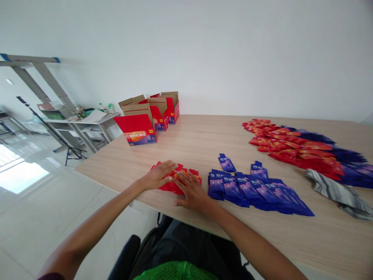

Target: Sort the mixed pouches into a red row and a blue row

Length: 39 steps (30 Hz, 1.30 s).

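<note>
Several red sachets [175, 188] lie in a low overlapping pile near the table's front edge. My left hand [159, 175] rests flat on the pile's left side, its fingers stretched out to the right. Over the right part of the same pile lies my right hand [190, 191], fingers spread and thumb apart. Both palms hide much of the pile. Just right of my right hand, blue sachets [259, 190] overlap in a long row. A single blue sachet [227, 163] sits behind that row, and another blue sachet [258, 170] pokes out at its back.
Open red cartons [140, 134] stand at the table's back left. Toward the right, red sachets [294, 146] and blue sachets [346, 153] form a large heap, with a striped cloth [340, 192] in front. A tripod [52, 130] and side desks [87, 124] are beyond the table's left edge.
</note>
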Tool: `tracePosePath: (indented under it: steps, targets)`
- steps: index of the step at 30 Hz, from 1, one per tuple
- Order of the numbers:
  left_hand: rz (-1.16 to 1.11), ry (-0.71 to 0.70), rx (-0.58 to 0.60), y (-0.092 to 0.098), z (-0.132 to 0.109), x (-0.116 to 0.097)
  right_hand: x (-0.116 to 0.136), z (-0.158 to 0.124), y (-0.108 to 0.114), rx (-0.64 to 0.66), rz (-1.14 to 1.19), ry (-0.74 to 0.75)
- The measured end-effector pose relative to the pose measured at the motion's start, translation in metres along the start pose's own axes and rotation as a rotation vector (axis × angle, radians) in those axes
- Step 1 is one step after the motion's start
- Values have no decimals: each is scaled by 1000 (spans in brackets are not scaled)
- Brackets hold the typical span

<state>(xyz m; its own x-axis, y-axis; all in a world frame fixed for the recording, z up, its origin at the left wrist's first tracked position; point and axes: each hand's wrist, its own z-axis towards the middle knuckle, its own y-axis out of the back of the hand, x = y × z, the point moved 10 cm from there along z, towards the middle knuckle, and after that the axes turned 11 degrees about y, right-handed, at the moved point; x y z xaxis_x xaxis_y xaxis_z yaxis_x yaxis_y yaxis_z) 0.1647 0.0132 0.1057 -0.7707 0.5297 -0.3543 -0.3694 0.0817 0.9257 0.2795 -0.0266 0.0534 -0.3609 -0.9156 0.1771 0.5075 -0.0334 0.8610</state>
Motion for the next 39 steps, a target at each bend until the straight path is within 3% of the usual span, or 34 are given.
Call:
tracePosePath:
  steps: [3, 6, 12, 17, 22, 25, 31, 35, 39]
  targets:
    - [72, -45, 80, -16, -14, -2, -1, 1, -4, 42, 15, -1]
    - [143, -28, 74, -28, -19, 1, 0, 2, -5, 67, 11, 12]
    - [248, -9, -18, -31, -19, 4, 3, 4, -1, 81, -16, 17]
    - [344, -139, -206, -19, -30, -8, 6, 4, 4, 78, -42, 39]
    - [386, -312, -378, -32, -64, -35, -2, 1, 16, -29, -59, 1]
    - [376, -391, -416, -48, -80, -53, -5, -2, 29, -111, -34, -34]
    - [330, -418, -404, -62, -84, -77, 13, -11, 68, -276, 29, -84]
    - [318, -263, -475, -52, -74, -74, -1, -29, 87, -272, 5, -199]
    - [253, -45, -562, -39, -66, -58, -62, -66, 116, -253, -31, -402]
